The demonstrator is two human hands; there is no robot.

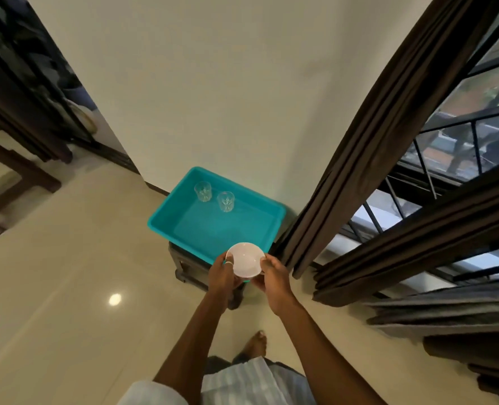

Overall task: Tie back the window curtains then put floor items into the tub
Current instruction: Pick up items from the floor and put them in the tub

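So we had both hands clamped on the little white bowl (245,259), left hand (223,276) at its 9 o'clock, right hand (273,280) at 3, right over the near rim of the teal tub (166,219). Farther in, two glasses (203,191) stood at its 11 o'clock corner, dark curtains (368,147) hanging at 2.

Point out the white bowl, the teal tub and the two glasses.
white bowl (246,260), head view, inner bottom.
teal tub (162,228), head view, near left rim.
left glass (203,191), head view, side wall.
right glass (225,201), head view, side wall.
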